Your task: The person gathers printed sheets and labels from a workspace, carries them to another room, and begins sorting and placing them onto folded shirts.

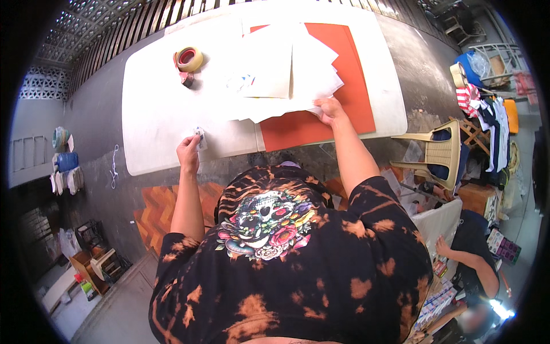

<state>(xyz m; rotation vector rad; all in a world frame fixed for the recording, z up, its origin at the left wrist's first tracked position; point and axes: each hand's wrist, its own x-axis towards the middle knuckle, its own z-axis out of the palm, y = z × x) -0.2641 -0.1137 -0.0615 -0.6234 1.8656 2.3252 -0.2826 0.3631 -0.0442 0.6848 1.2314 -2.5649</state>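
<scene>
My left hand (189, 151) pinches a small clear plastic piece with printed marks (200, 138) at the near left edge of the white table (154, 107). My right hand (330, 111) grips the near edge of a fanned stack of white paper sheets (316, 81). The sheets lie partly over orange-red boards or sheets (356, 94). On top of the stack is an off-white sheet (268, 64); small blue and red marks show near its lower left corner. A tape roll (195, 59) with a red-and-black dispenser (186, 79) rests at the table's left.
A beige plastic chair (447, 150) stands right of the table. Further right are hanging clothes (494, 129) and a blue container (468, 64). At lower right another person (472, 258) is at a plastic-covered surface (440, 223). A white cord (114, 167) lies on the floor at left.
</scene>
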